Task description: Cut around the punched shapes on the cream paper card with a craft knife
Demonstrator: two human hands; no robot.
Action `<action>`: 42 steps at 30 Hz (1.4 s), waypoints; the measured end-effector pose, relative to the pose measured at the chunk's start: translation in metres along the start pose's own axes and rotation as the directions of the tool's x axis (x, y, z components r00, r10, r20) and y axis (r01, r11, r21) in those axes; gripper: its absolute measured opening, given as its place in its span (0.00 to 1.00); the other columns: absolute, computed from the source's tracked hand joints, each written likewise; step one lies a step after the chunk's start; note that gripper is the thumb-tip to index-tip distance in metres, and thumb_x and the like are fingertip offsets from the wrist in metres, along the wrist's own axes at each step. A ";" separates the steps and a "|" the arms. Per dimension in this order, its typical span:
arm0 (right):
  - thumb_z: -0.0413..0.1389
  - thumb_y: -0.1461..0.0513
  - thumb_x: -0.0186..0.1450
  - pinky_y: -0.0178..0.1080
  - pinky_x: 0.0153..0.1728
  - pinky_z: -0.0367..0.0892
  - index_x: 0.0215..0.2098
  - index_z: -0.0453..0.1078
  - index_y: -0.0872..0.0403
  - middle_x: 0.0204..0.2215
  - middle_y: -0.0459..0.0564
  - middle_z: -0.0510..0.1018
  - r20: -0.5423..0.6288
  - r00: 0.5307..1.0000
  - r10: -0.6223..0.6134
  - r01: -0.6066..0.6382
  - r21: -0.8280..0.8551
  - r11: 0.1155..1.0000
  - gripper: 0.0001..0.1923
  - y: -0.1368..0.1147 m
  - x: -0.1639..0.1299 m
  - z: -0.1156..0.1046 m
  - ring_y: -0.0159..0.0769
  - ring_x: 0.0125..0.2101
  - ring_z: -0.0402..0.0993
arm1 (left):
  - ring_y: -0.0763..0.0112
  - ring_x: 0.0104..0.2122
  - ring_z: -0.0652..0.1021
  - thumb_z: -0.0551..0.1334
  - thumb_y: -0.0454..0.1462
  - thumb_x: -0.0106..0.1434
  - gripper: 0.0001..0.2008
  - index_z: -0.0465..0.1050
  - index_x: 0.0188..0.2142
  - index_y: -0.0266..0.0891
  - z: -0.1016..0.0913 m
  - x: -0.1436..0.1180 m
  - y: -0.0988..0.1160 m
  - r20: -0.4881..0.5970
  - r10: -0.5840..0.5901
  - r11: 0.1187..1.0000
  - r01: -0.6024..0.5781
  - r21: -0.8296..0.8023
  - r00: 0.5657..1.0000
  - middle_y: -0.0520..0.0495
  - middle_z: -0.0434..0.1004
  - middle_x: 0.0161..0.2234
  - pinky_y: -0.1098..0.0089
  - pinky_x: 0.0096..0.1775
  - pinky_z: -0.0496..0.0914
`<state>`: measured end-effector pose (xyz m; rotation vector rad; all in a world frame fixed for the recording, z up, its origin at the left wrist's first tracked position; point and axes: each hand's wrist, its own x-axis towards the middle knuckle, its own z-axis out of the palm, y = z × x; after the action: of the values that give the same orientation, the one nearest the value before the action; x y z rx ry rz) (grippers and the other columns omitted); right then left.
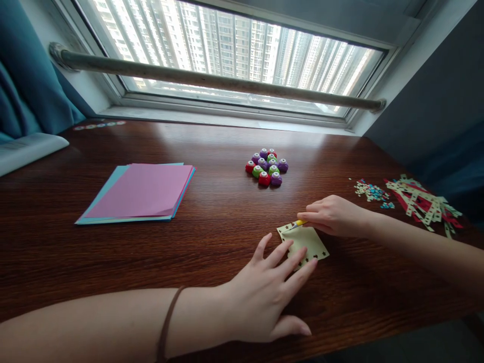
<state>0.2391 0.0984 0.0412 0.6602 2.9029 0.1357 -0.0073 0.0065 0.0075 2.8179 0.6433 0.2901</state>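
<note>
A small pale-yellow paper (pixel 310 241) lies on the brown table, with little star-shaped and other holes punched along its edges. My left hand (pixel 264 290) rests with fingers spread, several fingertips lying over the paper's near-left part and hiding some of it. At the paper's far edge, my right hand (pixel 333 217) is closed around a yellow pen-like tool (pixel 300 222). Its grey pointed tip lies over the paper's upper left corner area; whether it touches cannot be made out. Most of the tool is hidden in my fingers.
Several red, green and purple craft punches (pixel 263 177) stand beyond my hands. Coloured paper sheets (pixel 141 191) are stacked at left. Paper bits (pixel 372 191) and punched strips (pixel 427 201) lie at right. A metal bar (pixel 212 80) crosses the window behind the table.
</note>
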 end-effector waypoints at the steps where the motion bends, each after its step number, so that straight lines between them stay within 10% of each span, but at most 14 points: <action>1: 0.50 0.65 0.64 0.34 0.23 0.51 0.43 0.67 0.56 0.28 0.47 0.74 -0.005 1.000 -0.006 0.006 -0.002 1.000 0.10 0.000 0.002 0.000 0.29 0.26 0.69 | 0.53 0.61 0.52 0.40 0.57 0.64 0.36 0.44 0.63 0.36 0.001 0.000 0.000 -0.001 -0.023 1.000 0.023 0.001 1.000 0.38 0.52 0.62 0.50 0.58 0.42; 6: 0.50 0.65 0.64 0.35 0.23 0.49 0.44 0.67 0.55 0.28 0.47 0.74 -0.024 1.000 -0.016 0.016 -0.027 1.000 0.10 0.000 0.006 0.002 0.28 0.25 0.68 | 0.47 0.60 0.55 0.39 0.59 0.62 0.41 0.53 0.59 0.26 0.006 -0.001 0.003 -0.001 -0.189 0.981 0.188 0.040 0.982 0.30 0.55 0.60 0.50 0.57 0.47; 25: 0.47 0.65 0.68 0.36 0.26 0.50 0.46 0.67 0.53 0.27 0.47 0.71 -0.055 0.977 -0.206 0.196 -0.148 0.969 0.11 0.020 0.020 -0.008 0.29 0.25 0.62 | 0.43 0.58 0.59 0.40 0.60 0.61 0.43 0.64 0.53 0.21 0.012 -0.001 0.004 -0.042 -0.132 0.981 0.137 0.135 0.990 0.27 0.60 0.56 0.54 0.58 0.49; 42: 0.48 0.65 0.64 0.35 0.23 0.47 0.43 0.67 0.56 0.27 0.48 0.73 -0.050 0.996 0.079 -0.080 -0.025 0.996 0.10 -0.009 0.001 0.010 0.29 0.24 0.66 | 0.43 0.60 0.56 0.41 0.60 0.61 0.42 0.55 0.59 0.26 0.008 0.000 0.002 0.025 -0.168 0.984 0.166 0.057 0.986 0.28 0.55 0.60 0.51 0.57 0.51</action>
<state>0.2361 0.0913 0.0301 0.7785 2.9166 0.2031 -0.0049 0.0033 -0.0001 2.7911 0.8877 0.2028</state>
